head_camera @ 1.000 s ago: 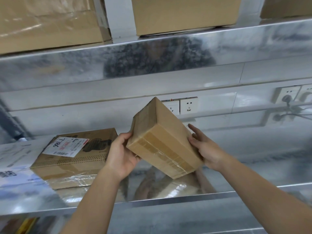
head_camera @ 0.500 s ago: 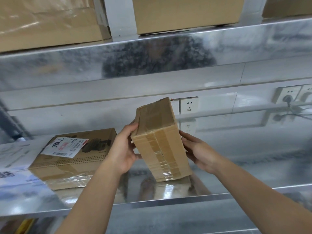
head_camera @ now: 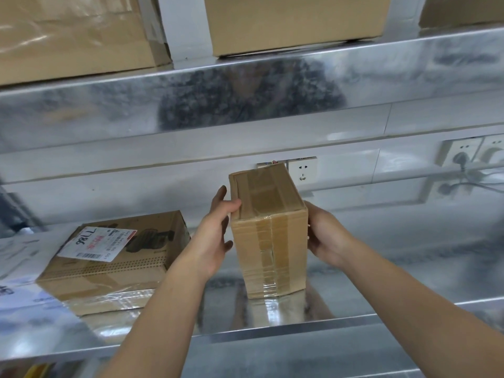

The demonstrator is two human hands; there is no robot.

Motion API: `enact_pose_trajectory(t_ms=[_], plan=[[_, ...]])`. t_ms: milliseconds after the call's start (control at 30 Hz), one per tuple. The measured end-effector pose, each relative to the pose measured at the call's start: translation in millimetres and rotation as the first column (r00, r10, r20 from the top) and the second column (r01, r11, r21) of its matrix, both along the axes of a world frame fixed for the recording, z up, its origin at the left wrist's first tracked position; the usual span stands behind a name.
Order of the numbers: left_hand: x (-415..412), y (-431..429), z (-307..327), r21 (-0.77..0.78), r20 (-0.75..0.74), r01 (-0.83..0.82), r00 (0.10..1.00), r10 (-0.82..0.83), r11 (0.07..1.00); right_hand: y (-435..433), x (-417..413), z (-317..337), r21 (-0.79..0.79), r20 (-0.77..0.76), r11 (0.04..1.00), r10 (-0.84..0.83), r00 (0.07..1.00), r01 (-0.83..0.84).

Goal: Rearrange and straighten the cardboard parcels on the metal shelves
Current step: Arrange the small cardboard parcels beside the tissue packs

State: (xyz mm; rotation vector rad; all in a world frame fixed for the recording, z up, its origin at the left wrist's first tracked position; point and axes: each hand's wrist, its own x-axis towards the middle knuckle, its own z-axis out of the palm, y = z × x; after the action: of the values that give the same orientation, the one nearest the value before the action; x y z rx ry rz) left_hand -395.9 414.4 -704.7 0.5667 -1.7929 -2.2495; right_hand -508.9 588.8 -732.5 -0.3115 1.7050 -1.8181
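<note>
Parcel point(head_camera: 268, 241) was tilted in mid-air a second ago. Now it's upright on end, base apparently down on the shelf point(head_camera: 381, 282) near the front edge, roughly mid-span and square to it. Looks nearly placed, only the release is left. Left hand point(head_camera: 215, 241) grips the left side, thumb hooked over the top edge. Right hand point(head_camera: 324, 236) wraps the right side, fingers hidden behind. Plain brown carton with glossy taped seams.

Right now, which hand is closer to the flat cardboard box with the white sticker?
Left. The left hand holds the left side of the tall taped cardboard parcel, beside the flat cardboard box with the white sticker. The right hand holds the parcel's far side, farther away.
</note>
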Motion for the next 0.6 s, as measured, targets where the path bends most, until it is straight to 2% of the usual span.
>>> enact_pose_trajectory(t_ms=[100, 267, 600], plan=[[-5.1, -1.2, 1.7, 0.053, -0.053, -0.009, 0.999, 0.012, 0.999, -3.5, -2.1, 17.0, -0.03, -0.005, 1.0, 0.004, 1.0, -0.004], [-10.3, -1.5, 12.6, 0.013, -0.091, 0.014, 0.996, -0.013, 1.0, -12.9, -7.2, 33.7, -0.031, -0.053, 0.998, 0.056, 0.997, -0.057], [-21.0, 7.4, 20.9, 0.001, -0.024, -0.033, 0.999, 0.033, 0.999, -17.3, -9.4, 38.5, -0.063, -0.051, 0.997, 0.05, 0.997, -0.053]])
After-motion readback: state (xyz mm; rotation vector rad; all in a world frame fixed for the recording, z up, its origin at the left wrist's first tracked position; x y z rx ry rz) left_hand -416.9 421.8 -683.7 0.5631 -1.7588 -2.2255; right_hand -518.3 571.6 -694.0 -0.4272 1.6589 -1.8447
